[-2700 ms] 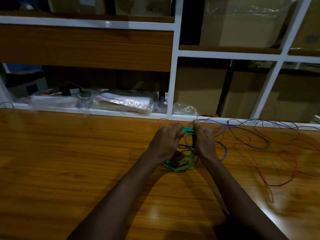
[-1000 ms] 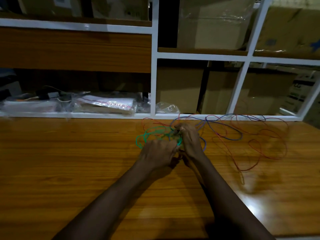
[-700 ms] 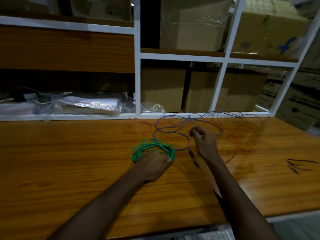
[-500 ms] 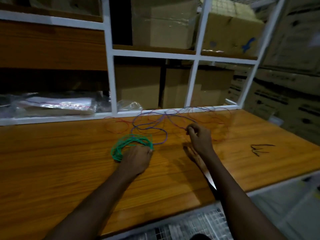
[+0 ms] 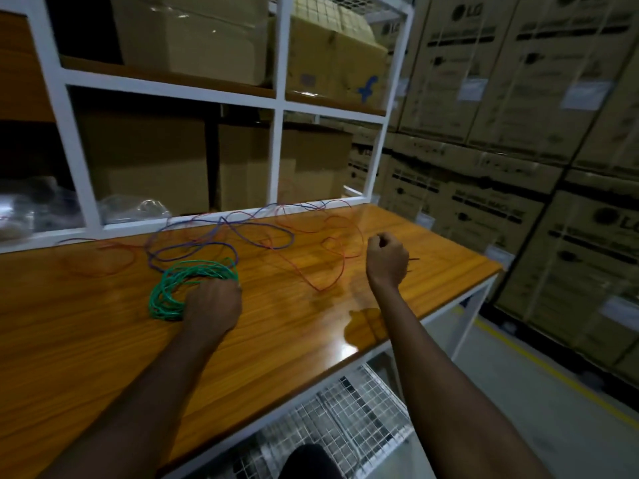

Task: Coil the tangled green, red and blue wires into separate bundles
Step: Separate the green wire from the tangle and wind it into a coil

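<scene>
The green wire [image 5: 172,289] lies coiled in a bundle on the wooden table [image 5: 90,344]. My left hand [image 5: 212,305] rests over the coil's near right edge, its fingers curled onto the strands. The blue wire [image 5: 221,244] sprawls in loose loops just behind the coil, tangled with the thin red wire [image 5: 325,283], which spreads to the right and along the shelf edge. My right hand [image 5: 387,259] hovers over the table's right end, seen from the back. Its fingers are curled with nothing visible in them.
A short black wire piece [image 5: 414,260] pokes out from behind my right hand. A white-framed shelf [image 5: 278,108] with cardboard boxes stands along the table's back. Stacked cartons [image 5: 511,188] fill the right side. The table's right edge [image 5: 484,274] drops to the floor.
The green wire went from held between both hands to a coil laid on the table under my left hand. My right hand let go and moved right, toward the black wire piece.
</scene>
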